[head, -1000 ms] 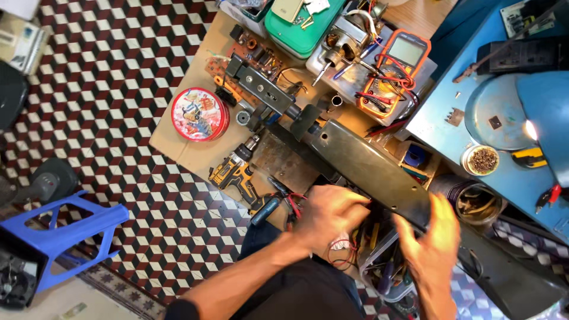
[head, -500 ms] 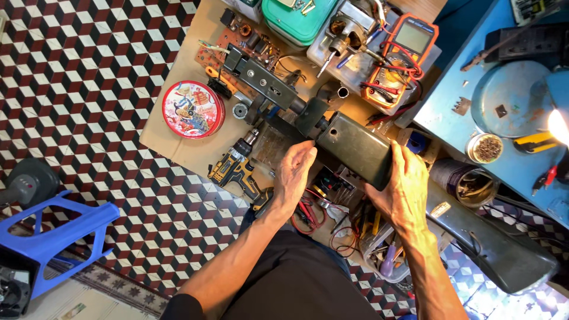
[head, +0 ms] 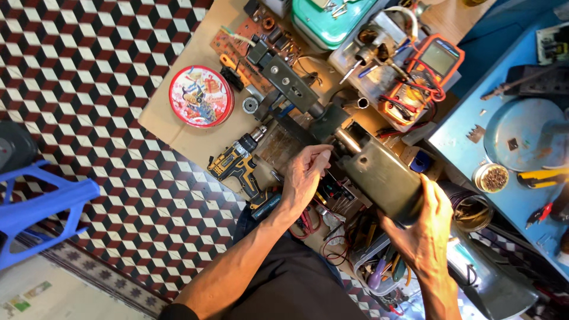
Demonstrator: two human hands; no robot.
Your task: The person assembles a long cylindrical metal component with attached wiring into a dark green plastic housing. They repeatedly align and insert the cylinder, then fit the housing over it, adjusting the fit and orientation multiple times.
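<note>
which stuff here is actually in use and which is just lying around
In use:
left hand
right hand
dark grey metal housing

Lying about:
cordless drill
round red tin
multimeter
teal box
circuit board
</note>
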